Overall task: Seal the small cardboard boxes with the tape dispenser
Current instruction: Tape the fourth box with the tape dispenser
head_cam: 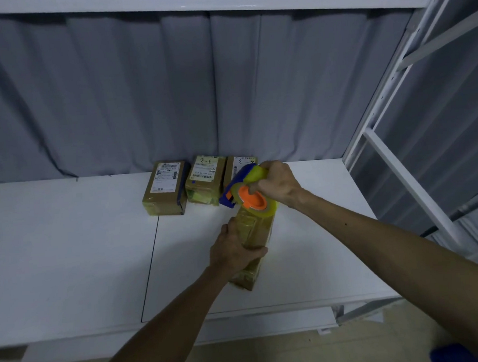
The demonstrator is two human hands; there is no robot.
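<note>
A small cardboard box (256, 237) wrapped in yellowish tape lies on the white table (68, 247), its long side running away from me. My left hand (232, 249) grips its left side and top near the middle. My right hand (278, 184) holds the blue tape dispenser (236, 186) with its orange hub and clear tape roll (254, 202), pressed at the box's far end. Three more taped boxes stand in a row behind: one at the left (164, 189), one in the middle (204, 180) and one (238, 162) partly hidden by the dispenser.
A grey curtain (142, 88) hangs right behind the boxes. White metal shelf uprights (393, 154) stand at the right, and a shelf board (193, 0) runs overhead. A seam (150, 264) splits the table surface. A blue object (455, 353) shows at the bottom right corner.
</note>
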